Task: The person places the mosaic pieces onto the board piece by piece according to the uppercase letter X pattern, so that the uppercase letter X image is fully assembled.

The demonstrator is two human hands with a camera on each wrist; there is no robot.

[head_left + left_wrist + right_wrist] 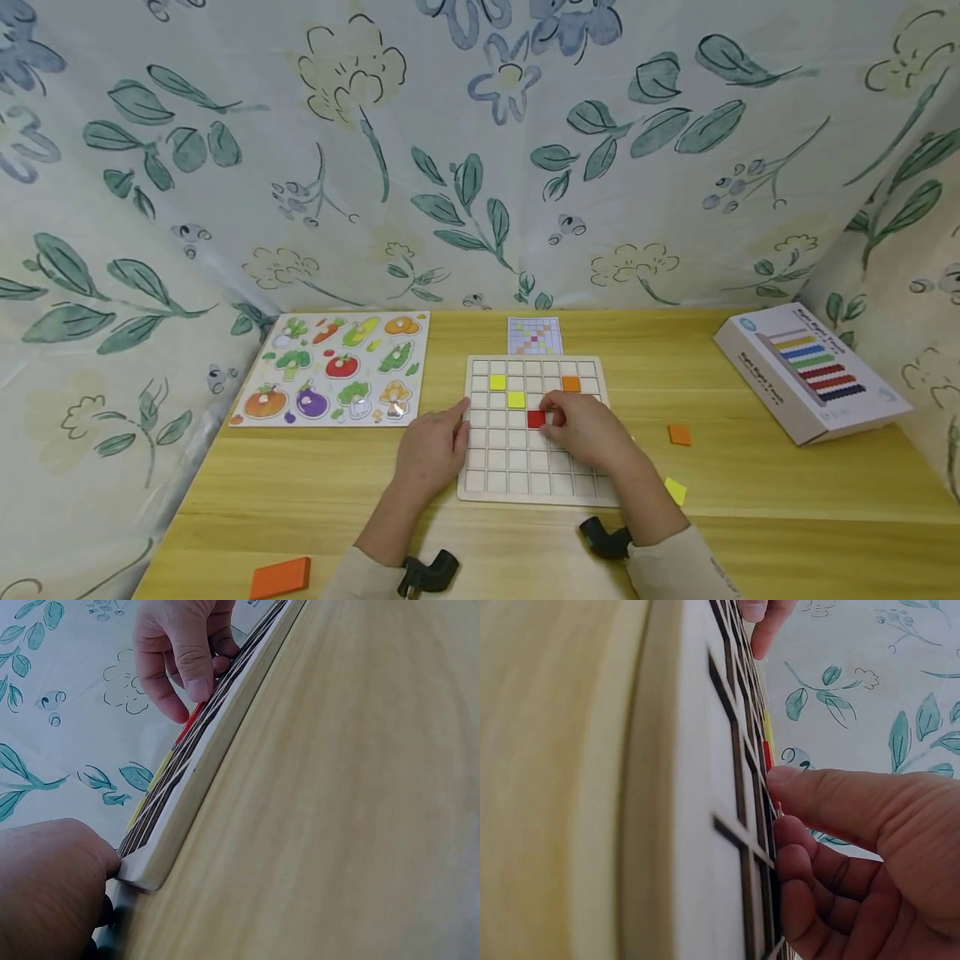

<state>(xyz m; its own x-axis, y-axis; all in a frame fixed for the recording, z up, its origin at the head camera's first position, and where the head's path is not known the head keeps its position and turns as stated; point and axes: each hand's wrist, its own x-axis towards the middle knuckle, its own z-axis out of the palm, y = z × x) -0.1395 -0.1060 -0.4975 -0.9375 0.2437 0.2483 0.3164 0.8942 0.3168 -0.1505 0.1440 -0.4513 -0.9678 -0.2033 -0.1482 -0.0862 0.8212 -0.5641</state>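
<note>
A pale wooden grid board [497,483] lies on the table with coloured square tiles in some of its cells. My left hand [429,450] rests against its left edge, the index finger stretched toward the rim. At the middle of the board, my right hand [588,429] pinches a red tile [536,419] by its right side with thumb and index finger; the tile sits at a cell. Two yellow tiles [497,382] lie up and left of it, and an orange tile [571,383] up and right. The right hand covers several cells.
Behind the board lies a small pattern card [534,336]. A vegetable puzzle board [255,367] is at the left, a white box [772,400] at the right. Loose orange [679,435] and yellow [676,490] tiles lie right of the board; an orange block [280,577] sits front left.
</note>
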